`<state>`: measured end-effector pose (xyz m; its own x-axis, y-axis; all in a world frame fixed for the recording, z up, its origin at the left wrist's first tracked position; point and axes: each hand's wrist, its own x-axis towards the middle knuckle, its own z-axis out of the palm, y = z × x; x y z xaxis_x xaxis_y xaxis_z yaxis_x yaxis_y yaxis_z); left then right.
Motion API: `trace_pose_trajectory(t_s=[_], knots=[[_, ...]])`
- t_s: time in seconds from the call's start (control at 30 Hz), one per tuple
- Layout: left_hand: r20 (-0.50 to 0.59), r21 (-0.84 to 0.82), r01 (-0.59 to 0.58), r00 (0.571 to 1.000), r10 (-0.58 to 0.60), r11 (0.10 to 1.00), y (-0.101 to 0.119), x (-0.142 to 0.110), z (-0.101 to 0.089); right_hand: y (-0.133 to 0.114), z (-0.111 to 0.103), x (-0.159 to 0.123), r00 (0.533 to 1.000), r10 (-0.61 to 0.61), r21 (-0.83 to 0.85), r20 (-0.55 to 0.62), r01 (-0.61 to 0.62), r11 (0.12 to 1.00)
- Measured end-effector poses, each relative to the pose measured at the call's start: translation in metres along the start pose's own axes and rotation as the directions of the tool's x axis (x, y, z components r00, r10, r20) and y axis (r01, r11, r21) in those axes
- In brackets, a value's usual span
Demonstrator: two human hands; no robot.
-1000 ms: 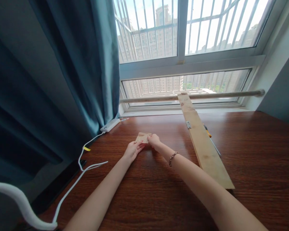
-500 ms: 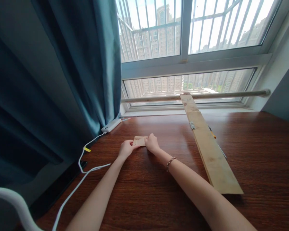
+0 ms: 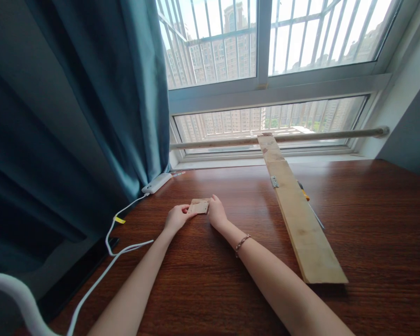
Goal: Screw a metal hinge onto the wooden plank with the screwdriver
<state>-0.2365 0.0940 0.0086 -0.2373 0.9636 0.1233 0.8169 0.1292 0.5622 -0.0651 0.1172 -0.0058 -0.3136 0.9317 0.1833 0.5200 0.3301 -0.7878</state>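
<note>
- between the two hands, over the middle of the brown tabletop [image 3: 196,280], sits a small wooden piece [image 3: 198,206], gripped at opposite ends.
- its longer side seems to run across the view, from one hand to the other, so the piece lies to the right of the left hand [image 3: 175,218] and to the left of the right hand [image 3: 217,213]; neither hand is nearer, as both touch it.
- the left hand pinches the left end, with the thumb along the near side and fingers bent behind.
- the right hand is curled closed on the right end and covers part of that edge; how its fingertips press cannot be told.
- the piece is pale, flat and roughly rectangular, with a browner strip along its far side and small dark marks near the right end; whether its underside touches the tabletop is unclear.
- well apart, to the right, a long wooden board [image 3: 308,228] slants away towards the window, a small metal plate [image 3: 275,181] on its left edge.
- just beyond that board's right edge, partly hidden, lies a tool with an orange-and-black handle [image 3: 305,193].
</note>
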Motion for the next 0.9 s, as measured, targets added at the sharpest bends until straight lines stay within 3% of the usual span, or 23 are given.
trace_pose_trajectory(t_s=[0.2, 0.3, 0.57, 0.9], knots=[[0.027, 0.086, 0.006, 1.0, -0.008, 0.996, -0.003, 0.001, 0.002, 0.009, -0.016, -0.002, 0.983, 0.069, -0.108, -0.17, -0.088, 0.99], [0.038, 0.132, -0.01, 0.999, 0.005, 0.991, -0.004, 0.002, 0.004, 0.014, -0.021, 0.0, 0.974, 0.109, -0.155, -0.201, -0.141, 0.978], [0.035, 0.139, -0.021, 0.999, 0.017, 0.99, 0.002, -0.002, 0.002, 0.004, -0.015, -0.005, 0.994, 0.018, -0.23, -0.111, -0.043, 0.972], [0.035, 0.107, 0.012, 0.999, -0.016, 0.994, -0.014, 0.006, 0.001, 0.004, -0.013, -0.006, 0.997, -0.054, -0.192, -0.062, 0.041, 0.981]])
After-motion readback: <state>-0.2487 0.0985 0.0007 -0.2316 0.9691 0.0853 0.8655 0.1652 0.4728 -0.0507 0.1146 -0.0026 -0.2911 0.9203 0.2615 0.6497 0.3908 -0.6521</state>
